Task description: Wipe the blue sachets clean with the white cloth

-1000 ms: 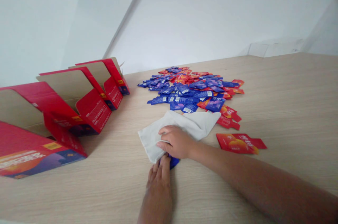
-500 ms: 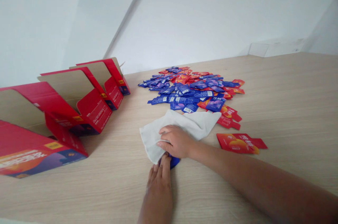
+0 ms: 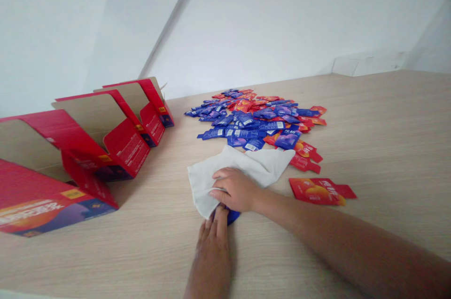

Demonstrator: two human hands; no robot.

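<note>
A white cloth (image 3: 243,162) lies spread on the wooden table, partly over a blue pouch (image 3: 233,216). My right hand (image 3: 237,189) presses down on the cloth, its fingers bent and gripping the fabric. Just below it, my left hand (image 3: 214,231) lies flat with fingers stretched forward, holding down the blue pouch by the cloth's lower edge. Most of that pouch is hidden under the cloth and both hands. A single red-orange pouch (image 3: 319,191) lies to the right, beyond my right wrist.
A heap of blue and red pouches (image 3: 257,118) lies behind the cloth. Several red cardboard boxes (image 3: 88,144) with raised flaps stand in a row at the left. A white wall (image 3: 282,21) rises behind the table (image 3: 387,148).
The cloth's left edge has shifted very slightly to the right. Both hands stay in almost the same place; pouches and boxes look unchanged.
</note>
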